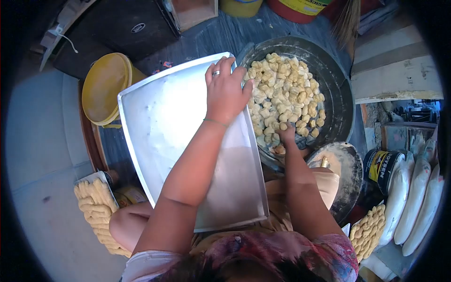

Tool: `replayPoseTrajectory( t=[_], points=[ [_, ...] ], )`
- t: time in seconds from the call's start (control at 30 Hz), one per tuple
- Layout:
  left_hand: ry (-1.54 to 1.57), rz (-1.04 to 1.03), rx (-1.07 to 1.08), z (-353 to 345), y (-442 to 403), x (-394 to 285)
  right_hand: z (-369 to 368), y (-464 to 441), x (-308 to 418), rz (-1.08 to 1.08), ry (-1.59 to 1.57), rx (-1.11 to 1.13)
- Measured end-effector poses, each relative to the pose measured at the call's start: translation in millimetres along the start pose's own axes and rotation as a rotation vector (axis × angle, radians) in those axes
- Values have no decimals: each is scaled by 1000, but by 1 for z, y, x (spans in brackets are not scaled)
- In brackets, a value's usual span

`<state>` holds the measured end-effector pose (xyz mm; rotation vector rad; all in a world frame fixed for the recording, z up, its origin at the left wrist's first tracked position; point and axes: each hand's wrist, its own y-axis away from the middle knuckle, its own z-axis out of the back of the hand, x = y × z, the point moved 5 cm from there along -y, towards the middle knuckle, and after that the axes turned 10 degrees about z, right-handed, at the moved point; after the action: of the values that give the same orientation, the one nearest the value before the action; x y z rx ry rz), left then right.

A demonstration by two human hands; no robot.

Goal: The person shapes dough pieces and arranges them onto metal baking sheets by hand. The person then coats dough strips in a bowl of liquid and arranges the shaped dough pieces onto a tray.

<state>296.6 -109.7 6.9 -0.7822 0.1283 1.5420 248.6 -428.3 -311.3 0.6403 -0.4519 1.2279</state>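
Pale, knobbly dough lumps lie heaped in a wide dark basin, right of centre in the upper half of the frame. The right hand reaches in at the heap's lower edge; one lump shows right at its fingertips, though I cannot tell whether it is pinched or only touched.

The left hand lies over the upper right corner of a shiny metal tray, fingers slightly spread and thumb out toward the basin (a ring on one finger, a thin green band at the wrist). Whether it grips the rim from beneath, I cannot tell. The tray slants across the middle of the frame, its corner just beside the basin.

Below the basin, at centre right, is a round pan with a floury surface, partly hidden by a leg. Further out, more shaped dough shows on both sides — long rolls at lower left, small pieces at lower right. White plastic bags stand near a dark can at the right, and a yellow bucket sits at upper left — below a dark cabinet.
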Motion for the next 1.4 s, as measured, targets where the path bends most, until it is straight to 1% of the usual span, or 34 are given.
replayPoseTrajectory(
  t=[0.07, 0.1, 0.13, 0.2, 0.23, 0.27, 0.33, 0.37, 0.4, 0.43, 0.47, 0.53, 0.57, 0.6, 0.67, 0.73, 0.77, 0.87, 0.9, 1.0, 1.1, 1.2, 1.23, 1.27, 1.33, 1.37, 1.4],
  points=[
    [24, 7, -13, -1, 0, 2, 12, -1, 0, -39, -222, -2],
    [35, 16, -23, 0, -1, 3, 22, -5, 8, 17, -185, 9],
    [132, 46, -18, 4, -2, 4, 38, -4, 25, -32, -301, -38],
    [318, 106, 8, 9, -1, 8, 89, 17, 94, -148, -537, -117],
    [397, 109, -24, 10, -1, 15, 104, 15, 113, -26, -655, -123],
    [592, 178, 17, 8, -2, 26, 120, 15, 132, 96, -775, -131],
    [985, 314, 109, 7, 0, 44, 162, 49, 210, 317, -1010, -75],
    [997, 346, 104, 15, 7, 51, 179, 72, 245, 369, -1038, 10],
    [795, 247, 45, 44, 14, 42, 192, 92, 275, 424, -1065, 92],
    [541, 184, -28, 66, 22, 41, 200, 108, 297, 555, -1055, 137],
    [382, 206, -71, 75, 33, 53, 201, 123, 316, 682, -1041, 181],
    [145, 220, -134, 92, 64, 74, 187, 151, 349, 858, -1050, 279],
    [57, 250, -120, 96, 79, 91, 173, 162, 361, 987, -984, 319],
    [186, 219, -185, 94, 98, 116, 154, 169, 370, 1113, -914, 357],
    [1073, 508, -259, 99, 123, 135, 83, 174, 366, 1188, -682, 545],
    [1175, 532, -189, 109, 125, 134, 74, 195, 368, 1047, -416, 433],
    [1232, 536, -162, 112, 121, 130, 76, 203, 374, 1051, -324, 506],
    [874, 588, -87, 116, 122, 105, 77, 217, 374, 1119, -168, 327],
    [807, 562, -82, 113, 123, 108, 78, 218, 374, 1161, -135, 302],
    [855, 547, -74, 106, 123, 117, 79, 207, 371, 1101, -398, 590],
    [853, 508, -84, 109, 123, 114, 87, 192, 370, 1194, -630, 477],
    [800, 509, -79, 108, 123, 115, 83, 181, 372, 1163, -437, 425],
    [769, 509, -77, 108, 124, 115, 79, 189, 376, 1175, -423, 312],
    [738, 505, -75, 109, 124, 115, 75, 200, 380, 1230, -362, 356],
    [705, 494, -80, 109, 123, 115, 70, 221, 385, 1311, -222, 786],
    [704, 488, -87, 109, 123, 115, 75, 226, 388, 1426, -278, 953],
    [701, 484, -92, 109, 125, 114, 78, 217, 387, 1345, -441, 1059]
  ],
)
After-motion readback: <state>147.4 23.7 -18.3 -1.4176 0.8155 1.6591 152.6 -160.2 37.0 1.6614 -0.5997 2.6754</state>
